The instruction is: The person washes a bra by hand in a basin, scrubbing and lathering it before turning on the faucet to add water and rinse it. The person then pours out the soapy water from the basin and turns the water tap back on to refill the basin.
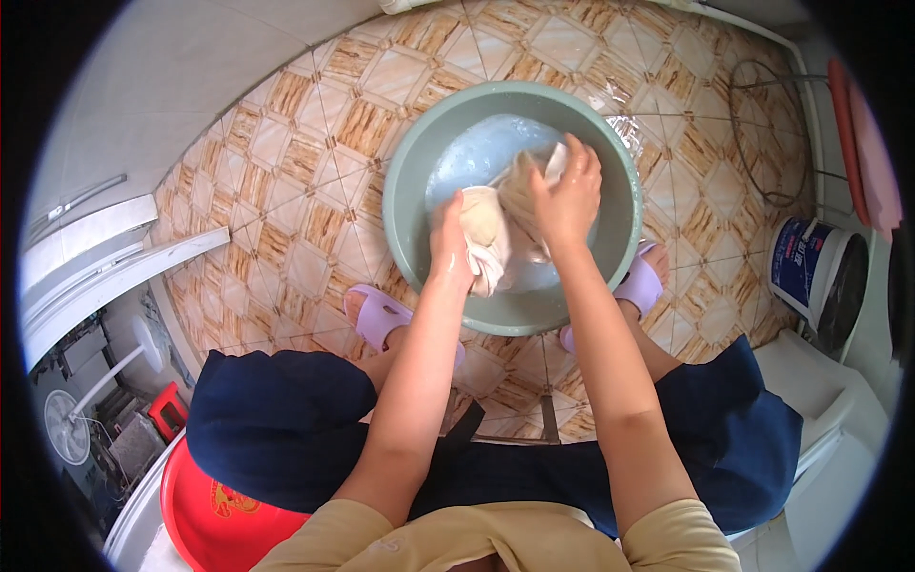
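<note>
A round grey-green plastic basin [404,236] stands on the tiled floor between my feet. Cloudy, sudsy water [493,143] fills its bottom. My left hand [450,239] grips a bunched cream cloth [486,218] on the basin's left side. On the right, my right hand [572,196] is closed around another bunched part of wet fabric [520,193], which looks beige with a white edge. Whether both bunches belong to one piece of cloth I cannot tell. Both hands are above or at the water, inside the rim.
Lilac slippers [375,314] are on my feet beside the basin. To the right lie a white and blue bucket [804,261] and a looped hose [733,121]. A red basin [214,500] sits at lower left, near a white fan [68,425] and a door frame [193,243].
</note>
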Demonstrator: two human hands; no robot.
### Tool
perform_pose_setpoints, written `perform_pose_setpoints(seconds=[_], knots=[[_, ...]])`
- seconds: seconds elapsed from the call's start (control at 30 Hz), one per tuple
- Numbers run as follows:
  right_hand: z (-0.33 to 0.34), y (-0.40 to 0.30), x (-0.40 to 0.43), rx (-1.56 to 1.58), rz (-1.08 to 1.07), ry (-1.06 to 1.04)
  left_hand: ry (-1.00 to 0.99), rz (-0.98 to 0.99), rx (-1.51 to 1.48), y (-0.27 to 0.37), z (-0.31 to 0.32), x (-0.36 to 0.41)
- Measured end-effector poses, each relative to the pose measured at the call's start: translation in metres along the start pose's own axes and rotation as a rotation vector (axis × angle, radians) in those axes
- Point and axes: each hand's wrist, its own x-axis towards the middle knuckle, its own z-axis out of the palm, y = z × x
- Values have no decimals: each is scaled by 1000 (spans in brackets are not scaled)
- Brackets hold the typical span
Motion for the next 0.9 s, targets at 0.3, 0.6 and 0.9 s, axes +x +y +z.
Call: perform_pose_setpoints(seconds=[0.3,0.6,0.9], knots=[[58,45,-20,-506,-314,-309,243,870,1638,-47,-7,15],[33,23,17,-264,-39,-49,177,655,619,-30,-39,36],[14,-31,-68,611,226,-518,-156,1,-206,-5,-42,22]])
